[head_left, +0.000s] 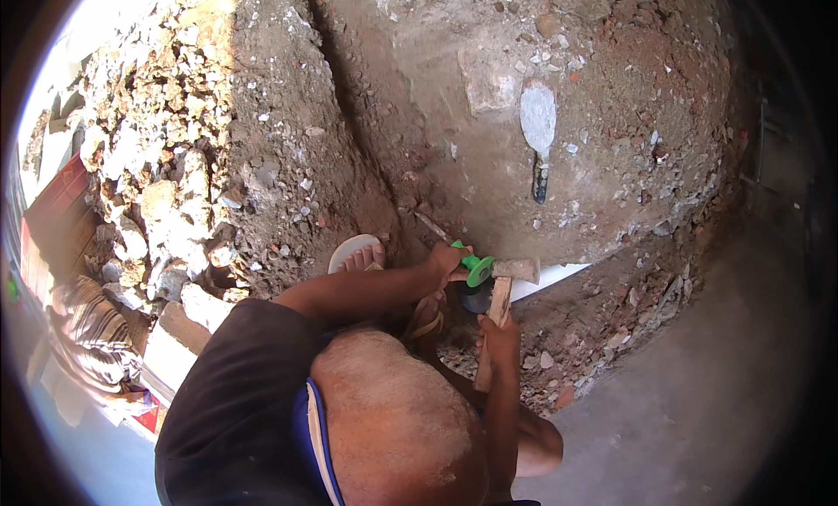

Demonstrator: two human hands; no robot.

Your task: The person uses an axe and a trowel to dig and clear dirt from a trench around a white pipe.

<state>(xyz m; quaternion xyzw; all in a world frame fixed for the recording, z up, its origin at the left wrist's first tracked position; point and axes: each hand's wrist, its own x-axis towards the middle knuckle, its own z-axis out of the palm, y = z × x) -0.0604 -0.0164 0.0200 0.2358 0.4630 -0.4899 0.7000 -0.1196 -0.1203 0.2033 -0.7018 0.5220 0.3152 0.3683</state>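
My left hand (pixel 447 263) is closed around the grip of a chisel with a green hand guard (pixel 477 270). Its thin rod (pixel 431 224) points up and left into the soil. In my right hand (pixel 500 340) is the wooden handle of a hammer (pixel 517 270), whose blocky head is right by the chisel's guard end. Whether the two touch, I cannot tell. Just under the hammer lies a white pipe (pixel 548 281), partly in the dirt, with a dark grey ring (pixel 475 298) at its near end.
A trowel (pixel 539 126) with a dark handle lies on the packed earth beyond my hands. A narrow groove (pixel 349 104) runs through the soil. Broken rubble (pixel 166 157) is heaped at left. My sandalled foot (pixel 358 251) and bare knee (pixel 397 410) are close by.
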